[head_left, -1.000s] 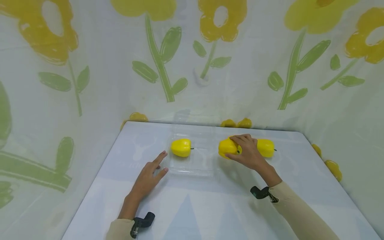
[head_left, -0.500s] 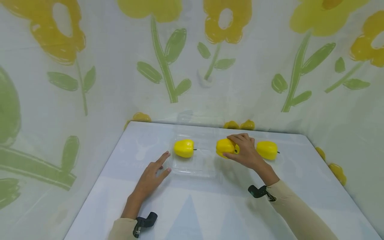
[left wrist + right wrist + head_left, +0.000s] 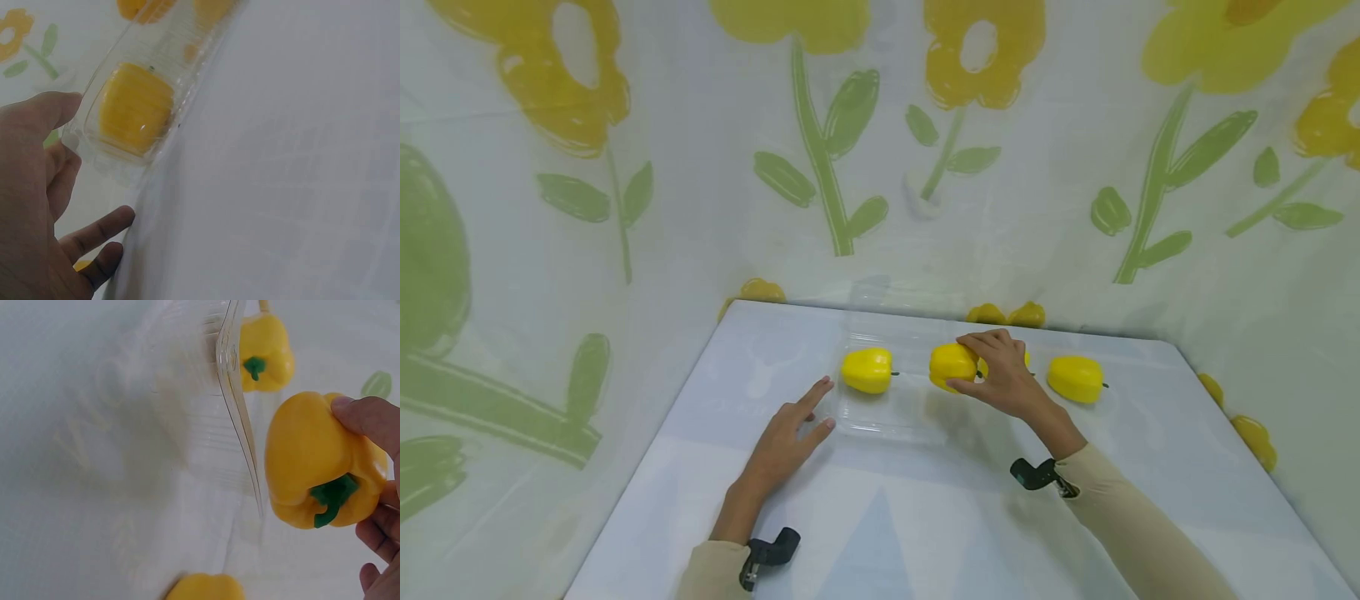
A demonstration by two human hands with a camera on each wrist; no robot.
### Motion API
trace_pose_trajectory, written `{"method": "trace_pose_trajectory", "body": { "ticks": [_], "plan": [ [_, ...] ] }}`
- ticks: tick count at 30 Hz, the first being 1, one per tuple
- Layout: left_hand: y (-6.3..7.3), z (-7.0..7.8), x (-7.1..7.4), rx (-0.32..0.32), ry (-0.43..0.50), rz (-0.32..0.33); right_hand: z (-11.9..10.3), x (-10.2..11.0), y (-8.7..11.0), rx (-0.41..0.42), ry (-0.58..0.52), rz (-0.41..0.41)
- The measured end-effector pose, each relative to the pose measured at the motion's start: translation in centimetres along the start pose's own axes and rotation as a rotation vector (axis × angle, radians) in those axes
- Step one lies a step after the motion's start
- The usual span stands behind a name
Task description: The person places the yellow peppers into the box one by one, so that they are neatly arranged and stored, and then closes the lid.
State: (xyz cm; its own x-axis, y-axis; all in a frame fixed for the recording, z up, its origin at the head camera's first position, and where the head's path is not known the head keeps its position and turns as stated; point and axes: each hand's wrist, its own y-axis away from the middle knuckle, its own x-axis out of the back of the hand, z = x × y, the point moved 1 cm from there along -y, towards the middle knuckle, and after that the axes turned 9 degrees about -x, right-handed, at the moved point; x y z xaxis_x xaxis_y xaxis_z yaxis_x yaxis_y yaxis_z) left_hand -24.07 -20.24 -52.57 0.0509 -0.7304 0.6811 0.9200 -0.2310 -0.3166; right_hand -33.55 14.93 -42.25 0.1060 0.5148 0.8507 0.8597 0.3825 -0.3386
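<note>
My right hand (image 3: 1007,379) grips a yellow bell pepper (image 3: 951,367) at the right side of a clear plastic box (image 3: 887,431). In the right wrist view the held pepper (image 3: 306,447) has its green stem facing the camera and hangs close beside the box's rim (image 3: 240,419). Inside the box, toward its left end, lies another yellow bell pepper (image 3: 867,371), also seen through the plastic in the left wrist view (image 3: 134,109). My left hand (image 3: 786,442) is at the box's left side with fingers spread and extended, fingertips right at its edge.
Behind my right hand a further yellow pepper (image 3: 1027,358) is mostly hidden. One more yellow pepper (image 3: 1077,379) lies to the right on the white table (image 3: 1150,467). The box's clear lid (image 3: 902,304) stands raised at the back, before a flower-printed curtain (image 3: 1037,183).
My right hand has carried its pepper leftward, nearer the box and the pepper inside. The gap to the rightmost pepper has widened. My left hand stays beside the box; the head view has shifted slightly.
</note>
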Motion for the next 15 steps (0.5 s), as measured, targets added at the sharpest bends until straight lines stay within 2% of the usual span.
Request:
{"method": "trace_pose_trajectory", "body": {
  "ticks": [6, 15],
  "plan": [
    [0.0, -0.1, -0.1, -0.01, -0.014, 0.003, -0.1, -0.6, -0.3, -0.001, -0.004, -0.007],
    [0.0, 0.1, -0.2, 0.016, -0.005, 0.001, -0.5, -1.5, -0.9, -0.008, 0.0, -0.019]
  ]
}}
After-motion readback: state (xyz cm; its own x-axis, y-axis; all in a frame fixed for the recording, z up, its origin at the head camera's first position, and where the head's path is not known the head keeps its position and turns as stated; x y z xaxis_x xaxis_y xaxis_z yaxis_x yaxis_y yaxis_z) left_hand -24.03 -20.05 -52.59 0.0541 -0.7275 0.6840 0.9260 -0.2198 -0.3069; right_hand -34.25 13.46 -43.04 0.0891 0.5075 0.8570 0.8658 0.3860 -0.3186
